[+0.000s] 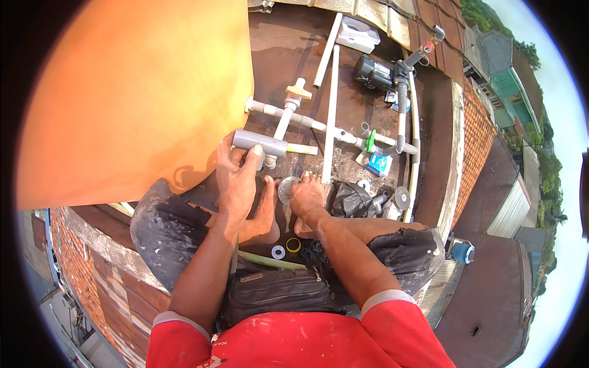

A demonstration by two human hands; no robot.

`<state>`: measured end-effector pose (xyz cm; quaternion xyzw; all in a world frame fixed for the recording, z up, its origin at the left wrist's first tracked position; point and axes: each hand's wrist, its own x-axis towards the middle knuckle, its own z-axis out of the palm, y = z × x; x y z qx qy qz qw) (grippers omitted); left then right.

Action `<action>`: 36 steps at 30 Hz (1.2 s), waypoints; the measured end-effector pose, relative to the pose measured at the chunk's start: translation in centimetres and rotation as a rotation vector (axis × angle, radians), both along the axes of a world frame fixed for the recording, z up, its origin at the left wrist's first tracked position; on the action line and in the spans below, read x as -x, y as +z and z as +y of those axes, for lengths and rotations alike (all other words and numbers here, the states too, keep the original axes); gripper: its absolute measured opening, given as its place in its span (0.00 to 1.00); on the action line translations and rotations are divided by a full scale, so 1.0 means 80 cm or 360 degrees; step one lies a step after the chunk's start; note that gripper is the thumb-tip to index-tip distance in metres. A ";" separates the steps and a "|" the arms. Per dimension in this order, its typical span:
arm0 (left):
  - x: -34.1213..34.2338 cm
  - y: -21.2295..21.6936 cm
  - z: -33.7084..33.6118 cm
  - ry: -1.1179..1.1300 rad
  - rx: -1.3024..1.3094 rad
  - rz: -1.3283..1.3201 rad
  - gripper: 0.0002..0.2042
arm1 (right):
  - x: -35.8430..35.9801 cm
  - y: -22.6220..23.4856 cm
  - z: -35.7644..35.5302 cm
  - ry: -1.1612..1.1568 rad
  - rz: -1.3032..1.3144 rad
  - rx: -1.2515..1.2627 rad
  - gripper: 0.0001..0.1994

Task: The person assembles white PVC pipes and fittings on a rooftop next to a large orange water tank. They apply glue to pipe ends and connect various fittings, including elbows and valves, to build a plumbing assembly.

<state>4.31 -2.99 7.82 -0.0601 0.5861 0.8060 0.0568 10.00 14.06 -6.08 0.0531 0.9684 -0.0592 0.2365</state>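
My left hand (238, 178) is closed around a short grey plastic pipe (261, 143), held level beside the large orange tank (141, 104). The thumb presses on the pipe's near side. A thin pale yellowish stick (302, 149) shows just past its right end. Low between my feet, my right hand (308, 195) has its fingers bent down, at the edge of a round grey disc (286, 191). What those fingers hold, if anything, is hidden. Beyond my left hand, a grey pipe run (307, 122) leaves the tank, with a yellow-handled valve (299, 92) on a branch.
A black pump (374, 72) stands at the far right, joined to upright grey pipework. Long white pipes (331, 116) lie across the rusty surface. A green-handled valve (370, 141), a blue box (377, 164) and a black plastic bag (351, 200) sit at right. Tape rolls (294, 245) lie near my feet.
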 end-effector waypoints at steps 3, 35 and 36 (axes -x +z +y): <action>0.004 -0.028 -0.003 0.0075 0.0102 -0.0089 0.24 | -0.013 -0.029 0.004 -0.0225 0.0284 0.0204 0.25; 0.001 -0.078 -0.002 -0.0223 -0.0383 -0.0878 0.14 | -0.030 0.222 0.031 -0.0601 0.0934 0.0996 0.18; -0.002 -0.071 0.000 -0.0225 -0.0433 -0.0900 0.14 | -0.033 0.227 0.024 -0.0595 0.1019 0.0994 0.18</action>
